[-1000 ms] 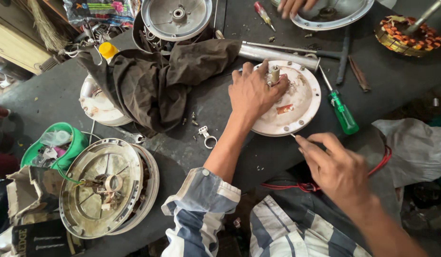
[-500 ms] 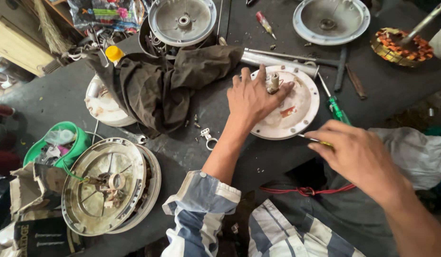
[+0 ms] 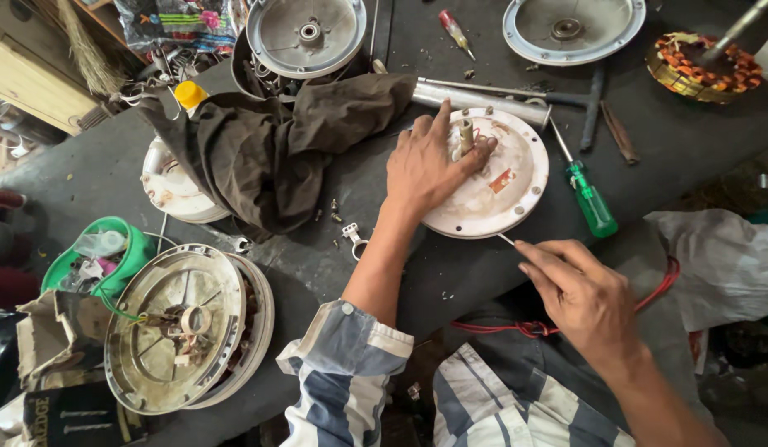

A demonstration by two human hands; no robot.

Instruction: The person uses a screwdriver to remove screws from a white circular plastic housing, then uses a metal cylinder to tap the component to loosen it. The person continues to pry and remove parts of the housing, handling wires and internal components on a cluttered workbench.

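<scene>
My left hand point(image 3: 429, 170) lies flat on the white round motor cover point(image 3: 491, 178), fingers spread around the short shaft point(image 3: 466, 135) that stands up from its middle, just as it lay a second ago; it pins the cover to the dark tabletop point(image 3: 690, 157) rather than gripping it. The change is on the other side. My right hand point(image 3: 587, 294) has drawn in toward the cover's near edge, and its fingers are now pinched shut on a thin metal tool point(image 3: 506, 239), whose tip sits right at the rim of the cover. A second ago that hand was lower and farther from the rim, so I judge the work has gone from reaching to actually applying the tool at the edge.

The green-handled screwdriver point(image 3: 591, 199) lies untouched just right of the cover, its shank pointing far-left along the rim. A dark rag point(image 3: 276, 149) is heaped to the left, over another white cover point(image 3: 173, 190), and a small clip point(image 3: 353, 237) lies near my left wrist. At the near left sits an open fan motor housing point(image 3: 181, 327), and a copper-wound stator point(image 3: 702, 66) rests far right.
</scene>
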